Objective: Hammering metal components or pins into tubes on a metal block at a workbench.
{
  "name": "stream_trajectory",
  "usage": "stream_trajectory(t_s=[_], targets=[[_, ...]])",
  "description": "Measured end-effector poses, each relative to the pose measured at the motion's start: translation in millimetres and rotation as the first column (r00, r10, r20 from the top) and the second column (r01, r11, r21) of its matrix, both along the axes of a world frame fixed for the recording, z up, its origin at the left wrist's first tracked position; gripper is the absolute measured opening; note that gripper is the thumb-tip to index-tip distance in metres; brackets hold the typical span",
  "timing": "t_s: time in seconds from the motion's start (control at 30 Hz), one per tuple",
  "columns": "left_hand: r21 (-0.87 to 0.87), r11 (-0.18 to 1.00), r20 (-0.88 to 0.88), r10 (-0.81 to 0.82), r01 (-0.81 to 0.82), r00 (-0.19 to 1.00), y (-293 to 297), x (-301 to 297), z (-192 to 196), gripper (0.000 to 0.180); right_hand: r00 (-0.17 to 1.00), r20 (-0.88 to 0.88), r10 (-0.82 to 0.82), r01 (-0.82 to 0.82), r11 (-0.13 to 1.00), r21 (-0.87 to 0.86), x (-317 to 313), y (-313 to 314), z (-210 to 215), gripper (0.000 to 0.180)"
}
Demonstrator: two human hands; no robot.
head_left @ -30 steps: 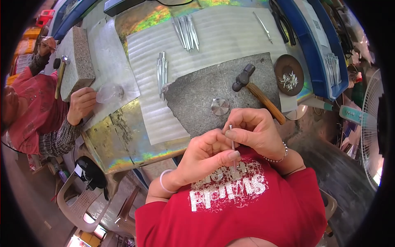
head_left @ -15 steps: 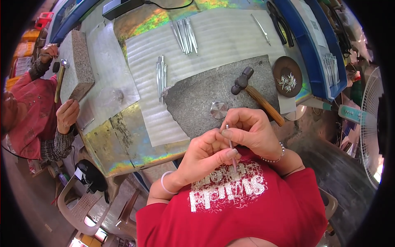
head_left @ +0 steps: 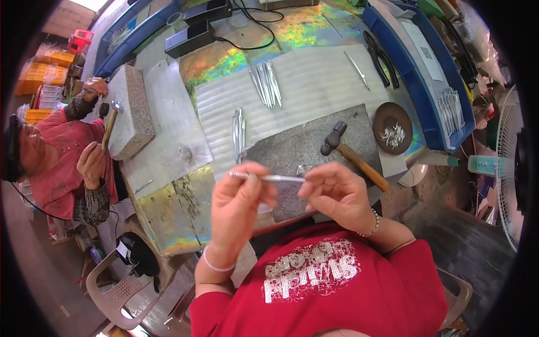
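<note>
My left hand [head_left: 238,194] pinches a slim silver pen-like rod [head_left: 283,178] between thumb and fingers, holding it about level above the near edge of the table. At the rod's right end is my right hand [head_left: 339,194], its fingers bent and thumb apart; whether the fingertips touch the rod is unclear. Behind my hands lies a dark stone slab [head_left: 292,147]. On its right side rests a ball-peen hammer [head_left: 352,153] with a wooden handle. A small shiny disc [head_left: 304,168] on the slab is mostly hidden by my right hand.
Similar silver rods [head_left: 266,84] lie on white foam sheeting, with more [head_left: 239,132] by the slab. A brown dish [head_left: 391,112] holds small silver pieces. Black-handled pliers [head_left: 382,62], a blue tray [head_left: 418,73] and a fan [head_left: 508,168] are right. A co-worker [head_left: 62,146] sits left beside a granite block [head_left: 132,112].
Both hands have risen away from my chest toward the slab. The rod has turned from nearly upright to level, and my right thumb and fingers have spread. The view has shifted, showing more far table.
</note>
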State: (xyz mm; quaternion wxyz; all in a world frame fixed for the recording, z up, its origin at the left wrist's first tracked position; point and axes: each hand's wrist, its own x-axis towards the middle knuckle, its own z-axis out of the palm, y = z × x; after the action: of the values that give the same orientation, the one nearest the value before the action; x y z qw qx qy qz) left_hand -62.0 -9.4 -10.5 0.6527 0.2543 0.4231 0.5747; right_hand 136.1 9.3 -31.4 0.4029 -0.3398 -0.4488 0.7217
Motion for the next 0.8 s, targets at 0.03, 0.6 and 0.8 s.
stream_trajectory(t_s=[0.03, 0.6, 0.8], targets=[[0.053, 0.998, -0.151, 0.03, -0.022, 0.988, 14.3, -3.9, 0.4, 0.016, 0.996, 0.046, -0.076, 0.069, 0.987, 0.142, 0.5, 2.0, -5.0, 0.024], [0.025, 0.989, -0.944, -0.023, 0.143, 0.329, 217.5, -7.2, -85.1, 0.04, 0.907, 0.251, -0.339, 0.015, 0.621, 0.784, 14.9, 9.0, -30.6, 0.018], [0.174, 0.982, -0.961, 0.151, 0.08, 0.232, 179.9, -35.6, -62.8, 0.029, 0.93, 0.251, -0.268, -0.003, 0.678, 0.735, 18.2, 11.4, -28.7, 0.017]])
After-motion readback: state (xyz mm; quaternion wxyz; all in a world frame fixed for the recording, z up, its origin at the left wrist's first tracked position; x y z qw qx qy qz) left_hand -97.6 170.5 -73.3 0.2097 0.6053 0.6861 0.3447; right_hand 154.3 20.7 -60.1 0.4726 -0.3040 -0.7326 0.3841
